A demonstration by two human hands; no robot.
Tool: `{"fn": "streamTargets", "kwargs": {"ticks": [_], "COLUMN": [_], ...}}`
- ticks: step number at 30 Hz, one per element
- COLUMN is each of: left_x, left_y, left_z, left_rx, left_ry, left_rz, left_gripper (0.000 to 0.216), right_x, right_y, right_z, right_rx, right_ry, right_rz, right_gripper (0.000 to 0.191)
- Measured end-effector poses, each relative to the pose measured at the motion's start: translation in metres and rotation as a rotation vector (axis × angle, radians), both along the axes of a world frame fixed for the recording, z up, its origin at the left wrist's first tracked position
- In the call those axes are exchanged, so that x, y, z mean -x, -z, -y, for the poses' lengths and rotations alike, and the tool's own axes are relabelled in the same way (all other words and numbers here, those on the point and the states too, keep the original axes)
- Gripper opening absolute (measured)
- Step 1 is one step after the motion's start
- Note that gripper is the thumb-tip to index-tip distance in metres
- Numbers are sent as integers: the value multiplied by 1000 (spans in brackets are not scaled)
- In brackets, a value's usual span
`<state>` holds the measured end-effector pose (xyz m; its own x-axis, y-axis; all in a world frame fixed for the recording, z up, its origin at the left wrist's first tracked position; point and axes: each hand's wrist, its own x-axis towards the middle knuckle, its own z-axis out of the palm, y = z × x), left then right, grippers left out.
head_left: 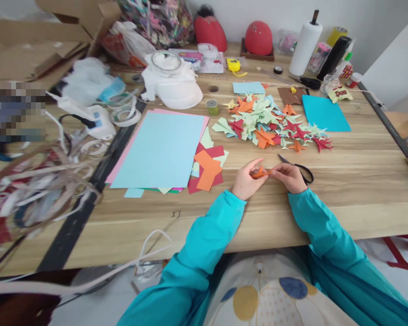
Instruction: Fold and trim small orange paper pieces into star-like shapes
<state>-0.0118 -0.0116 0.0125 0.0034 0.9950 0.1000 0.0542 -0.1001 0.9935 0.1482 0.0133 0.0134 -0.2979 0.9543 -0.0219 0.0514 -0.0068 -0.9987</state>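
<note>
Between my two hands is a small folded piece of orange paper (260, 173). My left hand (247, 180) is closed round its left part, and my right hand (290, 175) pinches its right end. Scissors (305, 172) with black handles lie on the table, partly hidden behind my right hand. Beyond my hands spreads a heap of folded paper pieces (263, 115) in pale green, orange, red and blue. Left of my left hand, orange and red paper scraps (208, 170) overlap a stack of coloured sheets with a light blue sheet (159, 147) on top.
A bright blue square sheet (325, 113) lies at the right. Behind stand a white cap (177, 86), a green thread spool (211, 107), a yellow tape measure (233, 65), a red pincushion (258, 38) and a white roll (305, 47). Tangled ribbons (37, 190) and a power strip (98, 122) fill the left.
</note>
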Motion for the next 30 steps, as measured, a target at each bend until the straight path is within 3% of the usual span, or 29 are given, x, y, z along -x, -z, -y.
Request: {"fn": "streamTargets", "kwargs": {"ticks": [3, 7, 11, 15, 20, 30], "left_x": [1, 3, 6, 7, 7, 8], "left_y": [3, 6, 5, 4, 5, 5], "left_z": [1, 2, 2, 2, 1, 3], "left_rx": [-103, -400, -683, -841, -928, -918], "left_ry": [-28, -85, -78, -76, -112, -116], "left_rz": [-85, -339, -526, -597, -626, -638], "left_gripper": [46, 40, 39, 40, 40, 37], "right_x": [1, 4, 5, 6, 9, 11], "right_y": [-4, -4, -1, 0, -1, 2], "right_z": [1, 2, 2, 3, 5, 6], "right_rx": [9, 56, 207, 317, 306, 342], "right_ry": [-33, -35, 4, 6, 25, 67], "right_rz": [-13, -55, -144, -236, -303, -398], "right_gripper": [24, 26, 26, 27, 26, 33]}}
